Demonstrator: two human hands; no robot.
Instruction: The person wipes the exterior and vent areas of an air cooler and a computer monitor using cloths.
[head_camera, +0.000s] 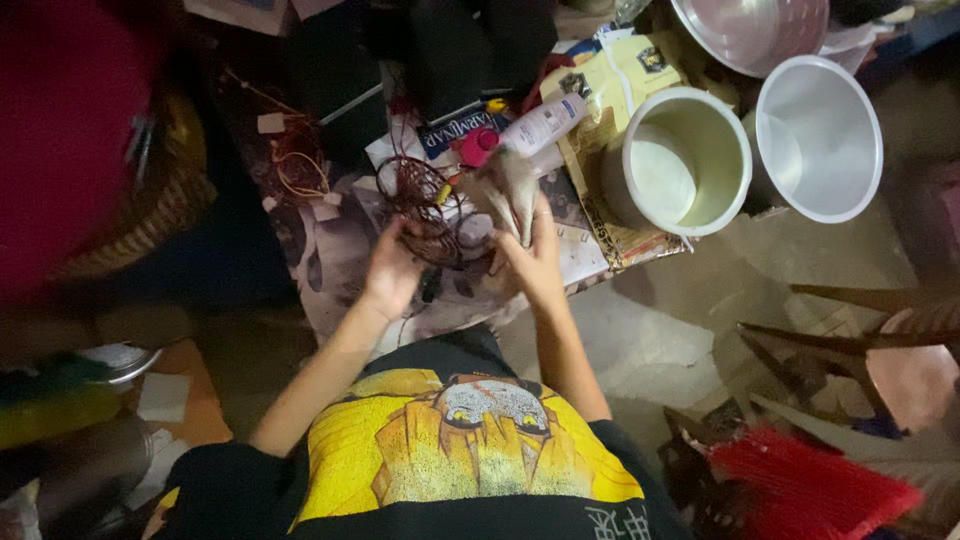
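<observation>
1. Surface (340, 260) low and cluttered, covered with printed paper sheets, seen from above; person in black and yellow shirt bends over its near edge
2. Two pale buckets at upper right, touching side by side: cream bucket (680, 160) on the surface edge, white bucket (820, 135) right of it; metal bowl (750, 30) just behind both
3. Red broom head (810, 490) bottom right, well apart from the hands
4. Woven basket (150, 200) at left edge, blurred
5. White bottle (540, 125) with pink cap lying on its side, just behind the hands
6. Coil of dark reddish wire (425, 205) at middle of the surface, between and just above the two hands, loose strands sticking out
7. Left hand (392, 270) against the lower left of the coil, fingers curled onto the wire, grip clenched on it
8. Right hand (535, 262) just right of the coil, fingers pinching a grey cloth-like piece (508, 185) that stands up from the hand; piece is motion-blurred, cannot tell what it is
</observation>
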